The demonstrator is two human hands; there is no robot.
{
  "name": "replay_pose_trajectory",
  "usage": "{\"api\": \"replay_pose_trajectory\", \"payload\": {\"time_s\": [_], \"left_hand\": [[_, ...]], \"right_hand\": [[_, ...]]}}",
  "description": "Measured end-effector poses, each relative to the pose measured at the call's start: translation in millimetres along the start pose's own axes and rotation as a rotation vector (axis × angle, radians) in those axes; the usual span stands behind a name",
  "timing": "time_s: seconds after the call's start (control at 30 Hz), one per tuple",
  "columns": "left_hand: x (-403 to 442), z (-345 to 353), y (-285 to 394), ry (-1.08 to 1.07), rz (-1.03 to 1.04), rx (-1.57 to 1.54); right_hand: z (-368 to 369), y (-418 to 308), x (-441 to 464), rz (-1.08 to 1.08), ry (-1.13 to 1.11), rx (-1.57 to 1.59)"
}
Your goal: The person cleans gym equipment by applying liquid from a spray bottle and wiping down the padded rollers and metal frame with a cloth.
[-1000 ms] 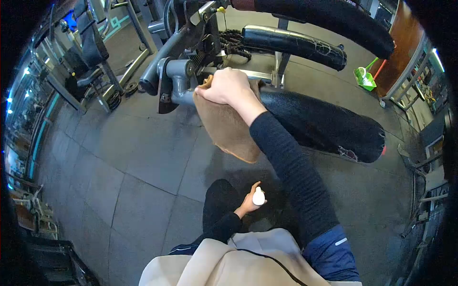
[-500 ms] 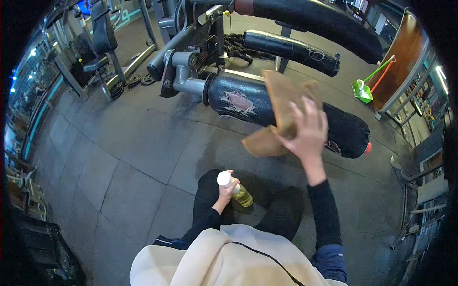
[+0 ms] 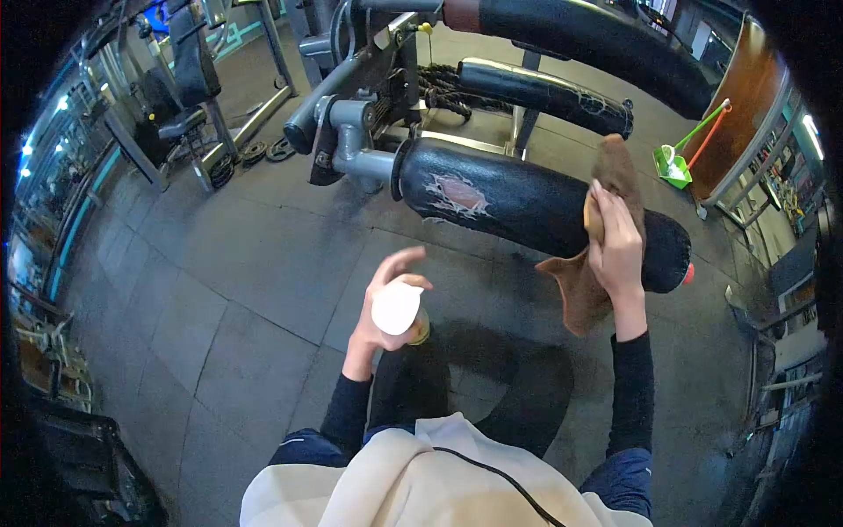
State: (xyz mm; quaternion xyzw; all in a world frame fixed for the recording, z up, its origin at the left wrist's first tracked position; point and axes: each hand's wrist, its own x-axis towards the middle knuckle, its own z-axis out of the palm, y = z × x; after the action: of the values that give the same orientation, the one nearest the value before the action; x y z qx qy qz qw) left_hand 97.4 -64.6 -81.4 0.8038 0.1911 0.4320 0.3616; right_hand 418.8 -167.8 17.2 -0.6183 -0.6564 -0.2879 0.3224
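Observation:
My left hand (image 3: 373, 307) is wrapped round a clear bottle (image 3: 422, 330) with yellowish liquid. Its white top (image 3: 396, 307) faces up at me, and my index finger is stretched out above it. Under my right hand (image 3: 617, 241) is a brown cloth (image 3: 628, 176), pressed against the right part of a black padded roller (image 3: 527, 198). The cloth's loose corners hang down in front of the roller. A torn patch (image 3: 458, 194) shows in the roller's covering, left of the cloth.
The roller is fixed to a grey metal machine frame (image 3: 364, 158). Behind it are a thinner black roller (image 3: 544, 97) and a thick upper pad (image 3: 597, 48). A green dustpan (image 3: 673, 169) stands at right; a gym seat (image 3: 181, 123) is at left.
My right hand has moved right along the roller with the cloth, which now lies against it. My left hand has raised the bottle forward and left, tilting its top towards me.

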Motion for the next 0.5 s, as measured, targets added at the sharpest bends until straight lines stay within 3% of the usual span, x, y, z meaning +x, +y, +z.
{"api": "replay_pose_trajectory", "payload": {"time_s": [0.07,0.23,0.37,0.43,0.5], "left_hand": [[22.2,-10.0,-2.8,0.031,0.199,0.123],[59.8,-5.0,-23.2,0.027,0.19,0.116],[64.3,2.2,-34.9,0.089,0.122,0.05],[66.2,3.7,-37.7,0.119,0.112,0.057],[68.0,1.5,-37.7,0.111,0.107,0.076]], "right_hand": [[21.6,-10.0,24.9,0.003,-0.01,0.121],[83.4,-50.6,71.5,0.082,0.006,0.491],[84.0,-52.4,80.5,0.077,0.031,0.646],[78.1,-51.1,68.9,0.112,-0.037,0.563],[67.5,-53.5,50.1,0.06,-0.063,-0.148]]}}
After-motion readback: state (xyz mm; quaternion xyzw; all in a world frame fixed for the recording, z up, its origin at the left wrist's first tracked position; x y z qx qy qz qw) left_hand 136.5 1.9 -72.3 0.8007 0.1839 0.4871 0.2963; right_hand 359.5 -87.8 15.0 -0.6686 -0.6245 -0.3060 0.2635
